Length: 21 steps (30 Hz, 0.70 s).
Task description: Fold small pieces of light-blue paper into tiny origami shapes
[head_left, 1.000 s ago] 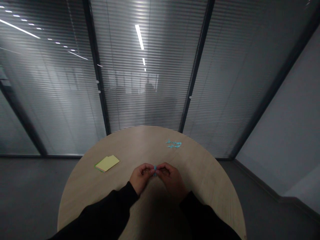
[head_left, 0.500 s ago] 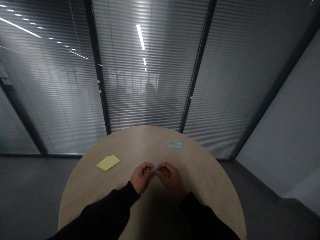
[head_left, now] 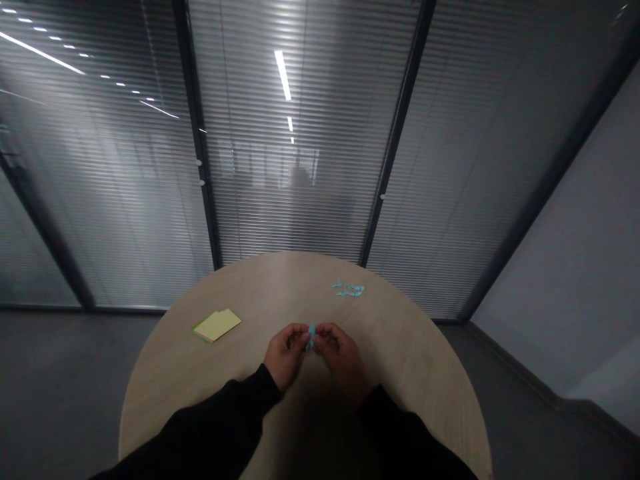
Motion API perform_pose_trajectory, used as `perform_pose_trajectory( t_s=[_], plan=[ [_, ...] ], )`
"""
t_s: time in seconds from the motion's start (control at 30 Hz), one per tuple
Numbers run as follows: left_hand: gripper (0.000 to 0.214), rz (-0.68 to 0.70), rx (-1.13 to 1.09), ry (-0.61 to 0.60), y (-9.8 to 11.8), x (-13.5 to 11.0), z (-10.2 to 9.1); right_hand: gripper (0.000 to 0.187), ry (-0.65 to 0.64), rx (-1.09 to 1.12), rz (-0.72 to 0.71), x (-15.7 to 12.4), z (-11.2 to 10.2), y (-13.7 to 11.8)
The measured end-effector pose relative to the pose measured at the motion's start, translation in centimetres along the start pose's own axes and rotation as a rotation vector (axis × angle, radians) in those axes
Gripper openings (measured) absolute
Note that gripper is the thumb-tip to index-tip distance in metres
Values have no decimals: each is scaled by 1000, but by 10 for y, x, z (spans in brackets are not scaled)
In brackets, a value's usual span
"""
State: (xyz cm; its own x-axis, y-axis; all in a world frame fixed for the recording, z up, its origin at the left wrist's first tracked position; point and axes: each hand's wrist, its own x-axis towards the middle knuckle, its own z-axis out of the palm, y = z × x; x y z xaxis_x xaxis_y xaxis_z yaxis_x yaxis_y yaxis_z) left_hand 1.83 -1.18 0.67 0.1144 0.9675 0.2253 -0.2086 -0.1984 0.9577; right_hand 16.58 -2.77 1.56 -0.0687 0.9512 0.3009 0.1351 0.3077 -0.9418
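Observation:
A small light-blue piece (head_left: pixel 312 330) is pinched between the fingertips of both hands above the middle of the table. My left hand (head_left: pixel 287 353) grips it from the left, thumb and forefinger closed together. From the other side, my right hand (head_left: pixel 344 359) holds it with thumb and fingertips. Fingers cover much of the piece, so its exact kind is unclear. Beyond my right hand lies a cluster of several small light-blue pieces (head_left: pixel 350 291) of similar colour, too small to name.
A stack of yellow paper sheets (head_left: pixel 217 325), with a green edge showing beneath, lies on the left of the round wooden table (head_left: pixel 410 360). Glass partitions with blinds (head_left: pixel 295 220) stand behind the table, and a plain wall (head_left: pixel 575 267) is on the right.
More of the light-blue piece shows between my fingertips, both above and below them. My hands stay in nearly the same place. The paper stack and blue cluster have not moved.

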Motion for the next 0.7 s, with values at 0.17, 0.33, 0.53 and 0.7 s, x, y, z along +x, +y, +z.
perform_pose_trajectory(
  t_s=[0.17, 0.33, 0.53, 0.7],
  plan=[
    [36, -3, -14, -14, -2, 0, 0, 27, -17, -62, 0, 2, -3, 0],
    [36, -12, 29, 4, -1, 0, 2, 25, -9, -77, -11, 2, -4, -3],
    [39, -62, 5, -6, -3, 0, 2, 26, 37, -100, -3, 2, -6, 1],
    [33, -83, 108, -7, 0, 1, -1, 24, 29, -161, -40, 1, -5, 2]
  ],
)
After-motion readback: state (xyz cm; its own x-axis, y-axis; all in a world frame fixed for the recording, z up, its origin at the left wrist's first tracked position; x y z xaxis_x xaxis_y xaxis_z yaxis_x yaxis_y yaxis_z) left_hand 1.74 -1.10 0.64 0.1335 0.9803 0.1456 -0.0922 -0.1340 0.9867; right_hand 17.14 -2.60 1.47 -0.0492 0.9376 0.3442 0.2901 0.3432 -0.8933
